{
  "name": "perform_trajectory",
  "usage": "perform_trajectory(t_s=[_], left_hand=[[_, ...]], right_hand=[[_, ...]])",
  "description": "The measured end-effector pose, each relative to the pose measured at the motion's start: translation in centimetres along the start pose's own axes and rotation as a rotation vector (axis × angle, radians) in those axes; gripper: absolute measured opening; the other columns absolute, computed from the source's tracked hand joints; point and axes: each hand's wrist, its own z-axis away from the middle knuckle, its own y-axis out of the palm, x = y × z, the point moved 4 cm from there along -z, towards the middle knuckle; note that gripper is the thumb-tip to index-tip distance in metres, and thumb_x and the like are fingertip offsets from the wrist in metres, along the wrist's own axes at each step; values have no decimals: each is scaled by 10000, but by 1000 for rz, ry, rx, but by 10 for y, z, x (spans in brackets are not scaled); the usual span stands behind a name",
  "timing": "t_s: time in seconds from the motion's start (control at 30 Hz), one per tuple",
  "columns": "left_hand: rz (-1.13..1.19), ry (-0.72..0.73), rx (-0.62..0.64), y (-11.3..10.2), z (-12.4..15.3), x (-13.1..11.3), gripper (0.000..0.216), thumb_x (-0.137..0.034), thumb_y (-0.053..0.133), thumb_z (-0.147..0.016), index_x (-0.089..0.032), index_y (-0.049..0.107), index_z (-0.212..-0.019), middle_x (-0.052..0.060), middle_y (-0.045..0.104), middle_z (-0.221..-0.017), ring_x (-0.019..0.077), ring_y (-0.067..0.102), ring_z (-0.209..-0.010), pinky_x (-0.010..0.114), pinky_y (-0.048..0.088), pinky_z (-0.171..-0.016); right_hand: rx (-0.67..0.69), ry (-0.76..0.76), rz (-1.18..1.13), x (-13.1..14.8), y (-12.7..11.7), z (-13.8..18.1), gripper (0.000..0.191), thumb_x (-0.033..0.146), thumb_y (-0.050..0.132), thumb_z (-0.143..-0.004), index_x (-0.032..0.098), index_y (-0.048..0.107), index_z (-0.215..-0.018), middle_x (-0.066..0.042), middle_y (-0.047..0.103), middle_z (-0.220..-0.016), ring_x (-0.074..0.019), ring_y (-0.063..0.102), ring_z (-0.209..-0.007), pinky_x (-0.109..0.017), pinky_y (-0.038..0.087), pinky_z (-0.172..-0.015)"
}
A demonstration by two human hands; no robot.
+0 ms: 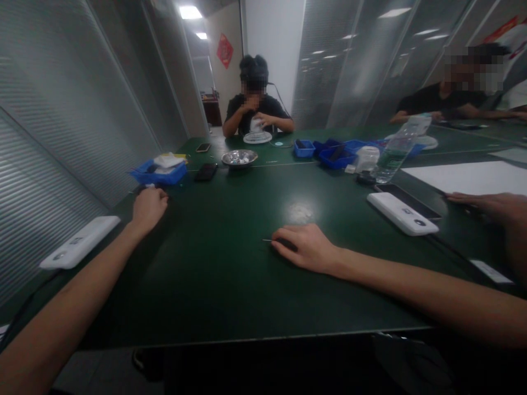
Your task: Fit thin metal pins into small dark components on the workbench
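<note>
While grasping a thin dark tool (285, 243) in the right hand (308, 247) at the middle of the frame, points its metal shaft (267, 240) left, on or just above the tabletop (222, 274); cannot tell which. Has the left hand (150, 208) curled at center left, just beside a blue tray (175, 176); cannot tell about anything grasped there. Crowding the right side: a bottle (393, 156), a jar (368, 159), white paper (473, 176), and another person's hand (489, 204) at the right edge. At upper center, shows a person (280, 104) seated behind a white grille (257, 138); at upper right, a second person (440, 101). Counts two white devices (80, 241), one left, one right; three phone-like slabs (206, 171), two left of upper center, one right; one metal bowl (228, 161); at least two more blue trays (303, 151) right of upper center. Cannot read the bottle's green label (389, 159) or the red wall sign (224, 50) at upper center: too blurred.
</note>
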Motion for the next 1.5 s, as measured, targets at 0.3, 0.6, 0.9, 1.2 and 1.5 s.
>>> perform_trajectory(t_s=[0.3, 0.6, 0.9, 1.2, 1.5], left_hand=[[279, 126, 80, -4, -2, -36, 214, -279, 629, -914, -175, 770, -1038, 100, 738, -1102, 282, 673, -1010, 392, 505, -931], [961, 845, 389, -65, 100, -226, 162, -268, 639, -987, -179, 764, -1040, 82, 699, -1088, 192, 668, -1006, 330, 522, -924], [956, 752, 408, -71, 122, -238, 284, -243, 692, -944, -196, 648, -1221, 79, 656, -1161, 207, 620, -1043, 325, 514, -867], [908, 726, 410, -67, 119, -239, 152, -257, 647, -984, -179, 694, -1104, 68, 657, -1069, 201, 607, -992, 331, 492, -879], [959, 741, 489, -65, 121, -241, 167, -273, 619, -1006, -178, 696, -1119, 65, 654, -1029, 184, 607, -932, 299, 471, -832]], right_hand=[[3, 10, 7, 0, -2, -1, 284, 390, 502, -1052, 196, 685, -1148, -45, 721, -977, -135, 636, -740, -256, 410, -631], [-51, -8, 30, 4, -6, -1, 277, 364, 507, -1034, 190, 688, -1150, -41, 694, -918, -137, 611, -718, -261, 372, -610], [-80, -62, 16, 9, -10, -2, 230, 316, 546, -997, 175, 700, -1093, -32, 671, -883, -126, 581, -696, -247, 349, -589], [-108, -96, 39, 10, -9, 0, 194, 297, 563, -974, 180, 707, -1033, -16, 644, -832, -124, 565, -680, -256, 341, -591], [-100, -195, 138, 11, -8, 4, 232, 295, 537, -1011, 174, 707, -1114, -41, 653, -869, -141, 560, -722, -268, 333, -592]])
